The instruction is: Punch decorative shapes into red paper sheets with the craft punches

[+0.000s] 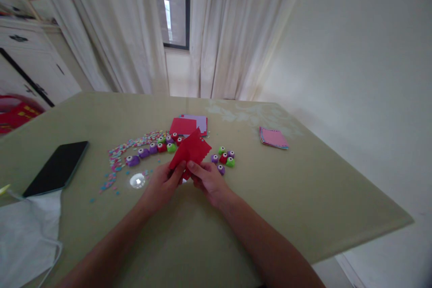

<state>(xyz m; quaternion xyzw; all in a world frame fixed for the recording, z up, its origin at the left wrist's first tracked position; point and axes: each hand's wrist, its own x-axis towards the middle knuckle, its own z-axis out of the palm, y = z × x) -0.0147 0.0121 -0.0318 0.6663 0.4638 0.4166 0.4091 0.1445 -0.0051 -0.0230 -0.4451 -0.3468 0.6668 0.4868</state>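
Both hands pinch a red sheet of paper over the middle of the table; its right edge looks scalloped and small holes show near it. My left hand grips the lower left part, thumb on top. My right hand is closed on the lower right part, close beside the left one. Behind the sheet lies a stack of red and lilac paper. One-eyed purple, red and green little figures form a row left of the sheet. More such figures sit to the right of it.
Pastel confetti pieces curve across the green table. A black-screened tablet or phone and a white cloth-like item with a cord lie at left. A pink-topped paper stack rests at right, near the wall.
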